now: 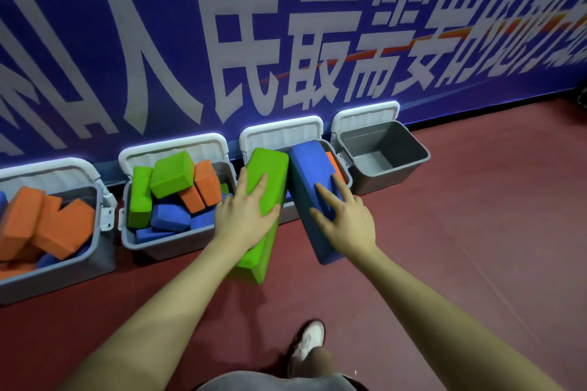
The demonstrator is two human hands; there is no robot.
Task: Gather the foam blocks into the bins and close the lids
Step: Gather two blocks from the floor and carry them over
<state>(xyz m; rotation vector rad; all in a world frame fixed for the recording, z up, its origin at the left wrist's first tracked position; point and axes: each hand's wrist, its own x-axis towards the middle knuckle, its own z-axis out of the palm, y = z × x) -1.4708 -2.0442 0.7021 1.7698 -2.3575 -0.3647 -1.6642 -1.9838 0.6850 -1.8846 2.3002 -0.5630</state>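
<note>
Four grey bins in a row on the red floor (444, 247) along the blue banner wall (127, 41), white lids all up. Taking the third bin (344, 179) from the left as landmark: green block (266, 168) and blue block (305, 174) leaning over its near rim, lower ends out over the floor. Left hand (244, 216) on the green one, grip curled round its edge; right hand (346, 222) on the blue one, fingers spread and wrapping (an orange block (333, 162) inside behind). Just right of it, bare bin (413, 165). Left of it, two bins (178, 244) heaped with blocks.
</note>
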